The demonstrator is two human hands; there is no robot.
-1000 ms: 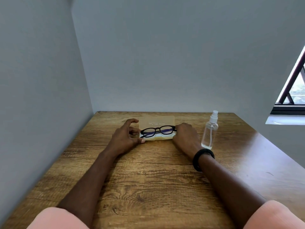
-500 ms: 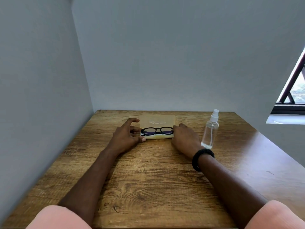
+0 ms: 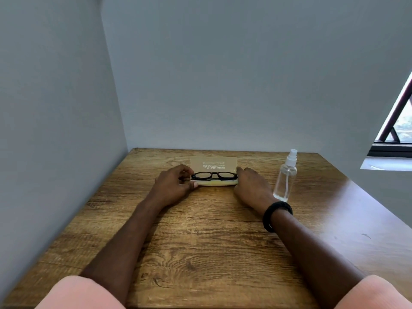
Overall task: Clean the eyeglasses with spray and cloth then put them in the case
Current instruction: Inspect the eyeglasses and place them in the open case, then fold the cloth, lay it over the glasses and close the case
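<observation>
Over the last second the black round-rimmed plastic eyeglasses (image 3: 214,175) have sunk from a raised tilt to lie nearly flat in the pale yellow tray of the open tan hard case (image 3: 213,163). Judgement: placement is almost complete; release and lid closing remain.

Left hand (image 3: 176,186): fingers curled round the frame's left end, thumb at the tray front.

Right hand (image 3: 252,188): at the frame's right end; grip cannot be told, fingers mostly hidden.

Eyeglasses: arms apparently folded, lenses transparent, front facing the person
</observation>
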